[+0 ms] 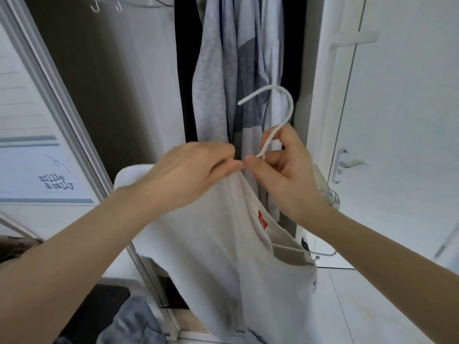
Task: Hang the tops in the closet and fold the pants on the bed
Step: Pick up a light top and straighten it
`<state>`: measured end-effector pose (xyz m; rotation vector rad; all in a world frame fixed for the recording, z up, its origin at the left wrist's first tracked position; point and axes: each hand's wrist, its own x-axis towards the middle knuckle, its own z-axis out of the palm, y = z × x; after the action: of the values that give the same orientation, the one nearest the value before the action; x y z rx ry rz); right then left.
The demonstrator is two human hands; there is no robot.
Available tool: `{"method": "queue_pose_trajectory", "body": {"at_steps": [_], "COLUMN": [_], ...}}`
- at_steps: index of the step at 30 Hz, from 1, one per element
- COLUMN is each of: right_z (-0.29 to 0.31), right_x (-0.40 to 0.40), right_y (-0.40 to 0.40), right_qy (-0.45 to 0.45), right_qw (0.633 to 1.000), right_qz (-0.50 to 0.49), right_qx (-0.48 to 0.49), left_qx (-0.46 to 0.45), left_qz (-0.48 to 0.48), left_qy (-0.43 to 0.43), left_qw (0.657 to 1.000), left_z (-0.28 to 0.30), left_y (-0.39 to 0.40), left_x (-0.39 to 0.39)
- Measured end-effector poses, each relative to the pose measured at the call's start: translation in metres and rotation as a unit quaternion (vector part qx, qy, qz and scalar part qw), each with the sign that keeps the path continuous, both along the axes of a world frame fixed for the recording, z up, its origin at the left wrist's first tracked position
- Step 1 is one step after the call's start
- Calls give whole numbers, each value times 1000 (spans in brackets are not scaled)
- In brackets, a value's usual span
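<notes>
The left hand [196, 170] pinches the neckline of a cream top [223, 244], its grip clenched on the fabric, while the right hand [280, 170] grasps the neck of a white wire hanger [285, 100] just beside it. The top hangs near, in front of the open closet [139, 95], where grey garments [223, 70] hang farther back. A white door [397, 120] stands to the right.

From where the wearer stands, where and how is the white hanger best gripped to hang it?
Probably the straight neck just below the hook, from the right, as the right hand pinches the white hanger now: the hook's open end points left and stays free.
</notes>
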<state>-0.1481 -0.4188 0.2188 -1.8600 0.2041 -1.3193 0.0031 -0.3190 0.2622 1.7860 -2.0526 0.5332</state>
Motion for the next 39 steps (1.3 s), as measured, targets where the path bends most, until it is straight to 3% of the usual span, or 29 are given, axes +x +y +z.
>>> {"method": "queue_pose_trajectory", "body": {"at_steps": [3, 7, 12, 16, 19, 26, 30, 33, 35, 37, 39], "right_z": [-5, -34, -109, -124, -118, -96, -98, -106, -115, -120, -121], "right_x": [9, 13, 23, 41, 45, 49, 49, 46, 39, 30, 24], "right_y": [-7, -9, 12, 13, 9, 18, 22, -8, -37, -57, -70], "right_qy": [81, 51, 236, 304, 371, 271, 328, 410, 476, 520, 509], "right_qw": [990, 974, 965, 941, 903, 924, 878, 844, 785, 742, 737], "right_qz": [-76, -124, 29, 146, 209, 253, 330, 208, 70, 12, -5], "right_qx": [-83, -182, -111, 27, -46, -93, -112, -278, -391, -424, -444], "left_qx": [-36, -58, -129, -168, -174, -173, -208, -226, -231, -209, -177], "left_qz": [53, 102, 112, 112, 100, 102, 119, 165, 203, 220, 206], "left_qy": [39, 138, 188, 237, 262, 263, 283, 285, 272, 240, 182], "left_qw": [997, 983, 967, 950, 944, 944, 929, 917, 912, 922, 945], "left_z": [-24, -32, -29, -24, -22, -20, -18, -22, -29, -38, -50], "left_y": [1, 7, 14, 24, 36, 60, 72, 82, 91, 99, 105], "left_x": [6, 28, 44, 51, 56, 63, 76, 101, 123, 140, 148]}}
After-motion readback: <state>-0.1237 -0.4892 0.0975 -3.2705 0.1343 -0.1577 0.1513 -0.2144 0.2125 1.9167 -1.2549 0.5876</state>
